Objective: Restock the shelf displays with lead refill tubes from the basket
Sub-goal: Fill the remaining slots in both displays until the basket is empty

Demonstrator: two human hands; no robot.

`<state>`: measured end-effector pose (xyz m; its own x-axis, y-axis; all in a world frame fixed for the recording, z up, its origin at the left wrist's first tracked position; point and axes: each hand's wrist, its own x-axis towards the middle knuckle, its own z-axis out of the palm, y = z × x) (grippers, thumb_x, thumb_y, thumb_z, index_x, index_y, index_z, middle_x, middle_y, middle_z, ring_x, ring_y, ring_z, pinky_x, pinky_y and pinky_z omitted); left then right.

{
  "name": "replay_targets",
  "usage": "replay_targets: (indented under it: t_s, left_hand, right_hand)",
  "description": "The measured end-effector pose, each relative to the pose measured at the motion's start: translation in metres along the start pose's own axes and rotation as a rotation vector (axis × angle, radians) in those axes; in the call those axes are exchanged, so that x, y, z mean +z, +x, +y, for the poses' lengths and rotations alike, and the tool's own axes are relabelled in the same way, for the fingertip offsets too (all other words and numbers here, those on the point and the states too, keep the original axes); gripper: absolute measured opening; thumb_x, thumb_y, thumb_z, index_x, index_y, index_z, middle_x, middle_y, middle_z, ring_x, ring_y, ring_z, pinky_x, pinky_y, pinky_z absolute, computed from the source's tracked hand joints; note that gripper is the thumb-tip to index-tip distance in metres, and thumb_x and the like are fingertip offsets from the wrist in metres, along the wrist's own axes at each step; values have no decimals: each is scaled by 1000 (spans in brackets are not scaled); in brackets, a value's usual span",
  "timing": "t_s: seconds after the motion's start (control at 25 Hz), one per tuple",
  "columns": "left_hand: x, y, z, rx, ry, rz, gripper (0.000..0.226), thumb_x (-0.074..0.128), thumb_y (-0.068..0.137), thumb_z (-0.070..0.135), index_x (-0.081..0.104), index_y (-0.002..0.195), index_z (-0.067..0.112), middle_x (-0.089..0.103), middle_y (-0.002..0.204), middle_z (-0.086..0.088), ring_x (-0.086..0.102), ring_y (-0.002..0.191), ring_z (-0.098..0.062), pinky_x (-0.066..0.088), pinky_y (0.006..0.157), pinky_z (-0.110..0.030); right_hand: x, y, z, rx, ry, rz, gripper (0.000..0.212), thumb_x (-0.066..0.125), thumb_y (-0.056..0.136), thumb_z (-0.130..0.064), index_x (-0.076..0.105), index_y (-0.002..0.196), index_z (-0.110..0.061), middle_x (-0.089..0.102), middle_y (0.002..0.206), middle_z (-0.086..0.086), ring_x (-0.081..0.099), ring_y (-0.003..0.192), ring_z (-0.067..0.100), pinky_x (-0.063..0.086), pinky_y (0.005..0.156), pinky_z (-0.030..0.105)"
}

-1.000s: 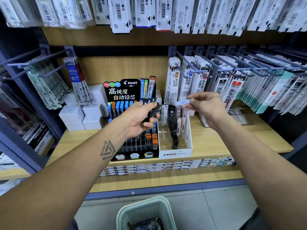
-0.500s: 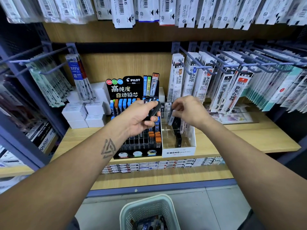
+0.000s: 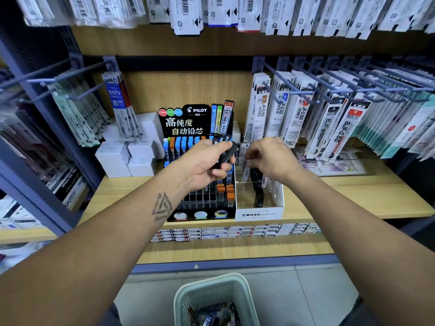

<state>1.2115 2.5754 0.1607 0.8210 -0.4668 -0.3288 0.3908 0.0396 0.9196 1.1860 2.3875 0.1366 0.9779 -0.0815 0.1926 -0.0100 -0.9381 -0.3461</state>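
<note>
My left hand (image 3: 200, 165) grips a small bunch of black lead refill tubes (image 3: 227, 152) in front of the black PILOT lead display (image 3: 195, 123). My right hand (image 3: 273, 158) hovers over the clear MONO display box (image 3: 259, 214), fingers curled downward and pinching the top of a pale lead refill tube (image 3: 246, 172) that stands in a rear slot. A few black tubes (image 3: 259, 196) stand in the box beside it. The pale green basket (image 3: 211, 281) sits on the floor below, with more tubes inside.
Hooks with hanging refill packs (image 3: 329, 128) jut out to the right and left (image 3: 77, 114) of the displays. White boxes (image 3: 127, 158) are stacked left of the PILOT display. The wooden shelf (image 3: 353, 196) carries both displays; small boxes line the shelf beneath.
My right hand has swung left and down from the hanging packs, carrying the pale tube into the MONO box. My left hand has stayed in place with its black tubes.
</note>
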Motion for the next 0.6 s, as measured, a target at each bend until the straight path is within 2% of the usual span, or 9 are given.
replay_targets:
  t_s: [0.2, 0.32, 0.48, 0.6]
  left_hand:
    - [0, 1, -1, 0, -3, -2, 19, 54, 103, 16, 48, 118, 7, 59, 71, -13, 43, 48, -14, 26, 31, -19]
    - [0, 3, -3, -1, 10, 8, 25, 55, 102, 17, 47, 124, 6, 60, 72, -13, 43, 49, -14, 27, 31, -19]
    - [3, 1, -3, -5, 16, -7, 16, 54, 103, 17, 49, 114, 6, 59, 72, -13, 43, 50, -14, 26, 32, -18]
    - [3, 1, -3, -7, 20, -14, 14, 54, 103, 16, 49, 111, 6, 59, 72, -12, 42, 50, -14, 25, 32, -18]
  right_hand:
    - [-4, -2, 3, 6, -51, -16, 14, 82, 82, -23, 77, 93, -30, 74, 96, -3, 66, 96, 23, 55, 90, 38]
    - [3, -3, -4, -60, -141, -18, 14, 76, 86, -24, 76, 98, -32, 74, 100, -2, 65, 100, 25, 50, 97, 41]
    - [8, -1, -9, -64, -246, -14, 19, 70, 85, -17, 73, 99, -29, 71, 95, 2, 64, 95, 27, 47, 95, 39]
    - [7, -2, -9, -60, -245, -11, 14, 70, 85, -20, 72, 97, -28, 71, 96, 3, 64, 93, 28, 48, 96, 41]
